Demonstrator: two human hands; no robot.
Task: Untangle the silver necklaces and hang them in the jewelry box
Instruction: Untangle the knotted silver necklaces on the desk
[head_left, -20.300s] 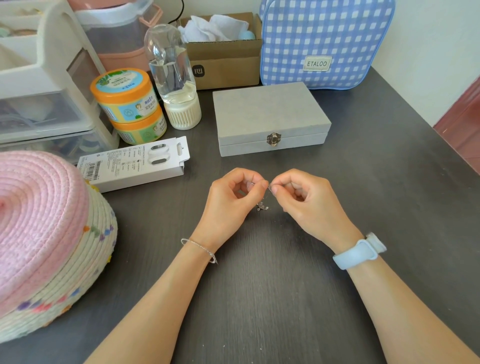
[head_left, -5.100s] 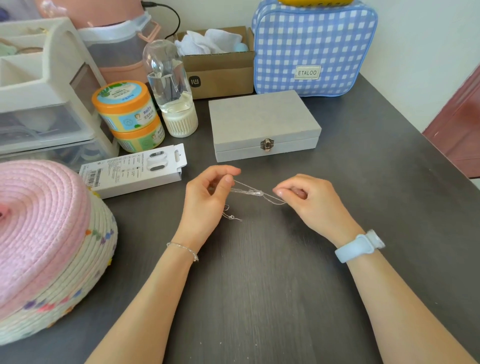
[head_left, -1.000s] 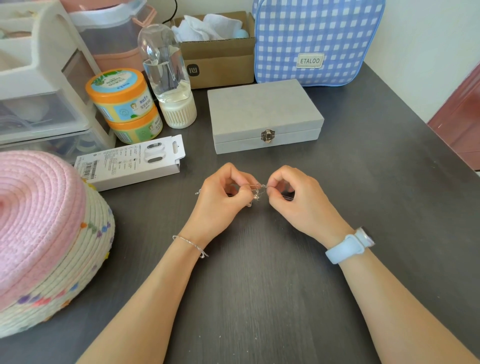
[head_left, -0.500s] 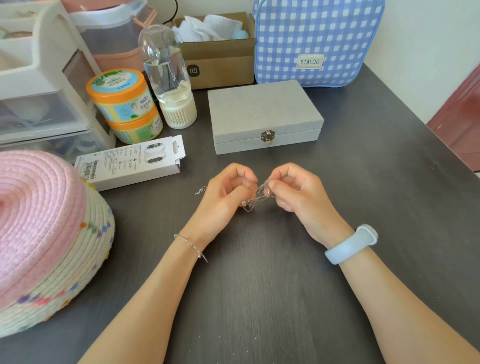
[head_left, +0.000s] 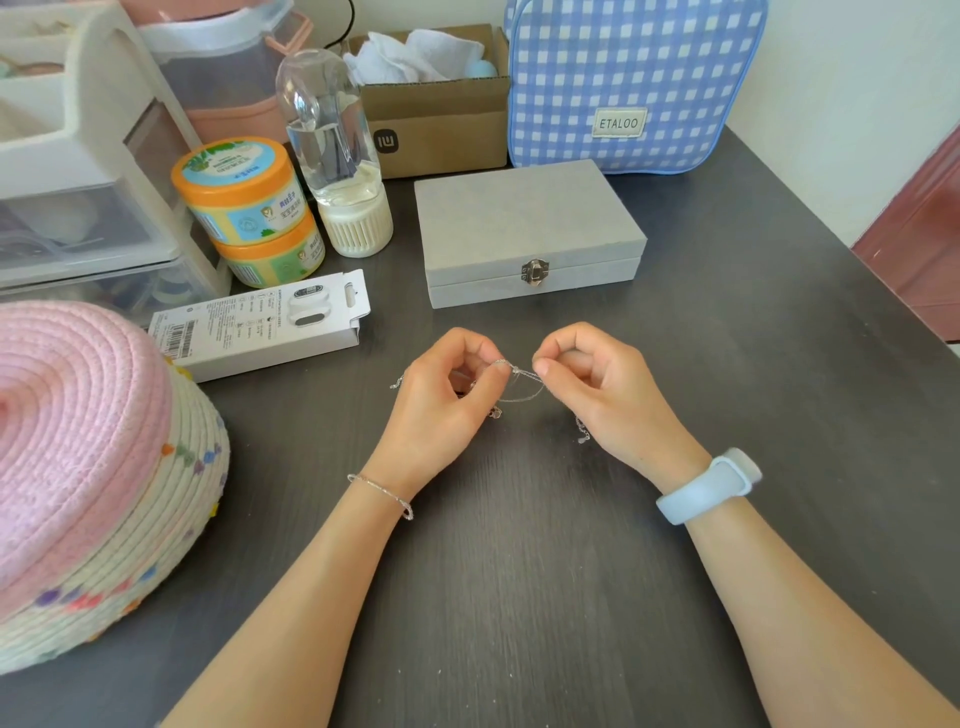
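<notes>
Silver necklaces (head_left: 519, 387): tangled, pinched mid-frame by left hand (head_left: 447, 400) and right hand (head_left: 605, 395).
Jewelry box (head_left: 530, 228): latched, upper centre.
Left: untangling, hanging.

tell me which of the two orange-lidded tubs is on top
The larger tub with the blue-and-white label on its lid; the smaller tub sits beneath it.

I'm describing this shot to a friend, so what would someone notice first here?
First, the two hands at the middle of the dark table: the left hand and right hand pinch thin silver necklaces strung between them. Just behind sits a closed grey jewelry box with a metal clasp. A big pink woven basket fills the left edge, and a blue checked bag stands at the back.
</notes>
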